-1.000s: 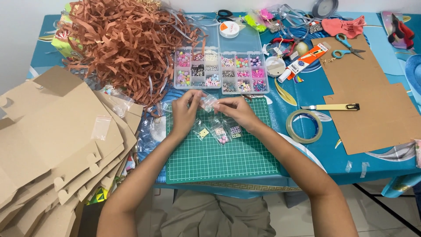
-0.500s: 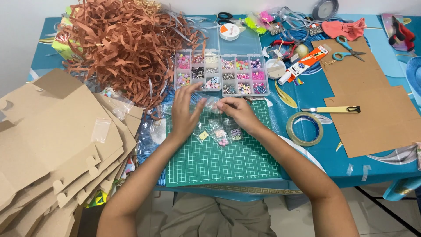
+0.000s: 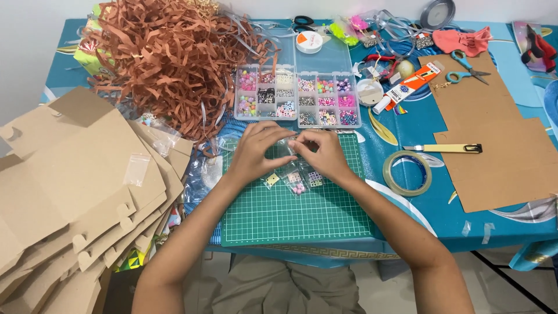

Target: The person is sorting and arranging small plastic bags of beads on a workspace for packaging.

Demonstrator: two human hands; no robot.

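Both hands meet over the far edge of the green cutting mat (image 3: 290,209): the left hand (image 3: 254,152) and the right hand (image 3: 321,152) pinch a small clear plastic bag (image 3: 286,146) between their fingertips, fingers curled close around it, and the bag is held just above the mat's far edge. Under the hands, on the mat, lie more small clear bags with beads (image 3: 297,180), a yellow square piece showing in one and pink and white beads in others. Just beyond the mat stands an open bead organizer box (image 3: 297,99), its compartments filled with pink, white, black and mixed-colour beads. Left of the mat and beyond it sprawls a big heap of brown shredded paper (image 3: 168,58). Further left of the mat lies a stack of flat cardboard box blanks (image 3: 70,192) with another small clear bag resting on top. Right of the mat a roll of clear tape (image 3: 407,173) lies on the blue desk (image 3: 407,122), and beyond the roll a yellow utility knife (image 3: 447,149) rests against the edge of a brown cardboard sheet (image 3: 494,134). On that sheet's far end lie blue-handled scissors (image 3: 468,65), with a glue tube (image 3: 407,88) beside them.
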